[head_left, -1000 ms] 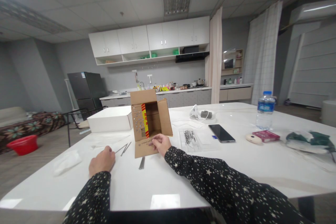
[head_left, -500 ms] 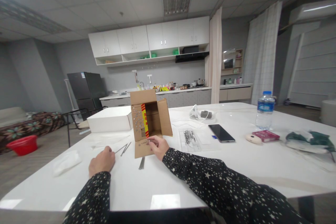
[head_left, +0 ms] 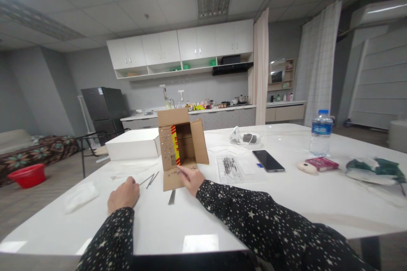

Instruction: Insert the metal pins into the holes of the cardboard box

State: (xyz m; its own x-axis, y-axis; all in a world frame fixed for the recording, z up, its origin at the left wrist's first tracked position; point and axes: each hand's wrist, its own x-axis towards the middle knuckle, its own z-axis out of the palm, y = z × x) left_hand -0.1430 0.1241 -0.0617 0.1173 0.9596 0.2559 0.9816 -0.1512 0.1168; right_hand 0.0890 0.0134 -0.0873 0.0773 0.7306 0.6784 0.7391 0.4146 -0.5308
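My left hand rests on the white table with its fingers curled closed. A thin metal rod runs out from beside its fingertips; whether they grip it is hidden. Another thin rod lies close by. My right hand is at the lowered front flap of an open cardboard box, index finger against the flap, the other fingers curled under. Anything pinched there is too small to make out. Small silvery dots stud the box's side and front flap. Several thin metal pieces lie in front of the flap.
Behind the box is a white box. To the right are a clear case of small metal pieces, a phone, a water bottle, a dark red packet and green-and-white bundles. Crumpled white plastic lies left.
My right index finger has straightened from a pinch and now points against the flap, the hand shifting slightly. My left hand and the box have stayed put.
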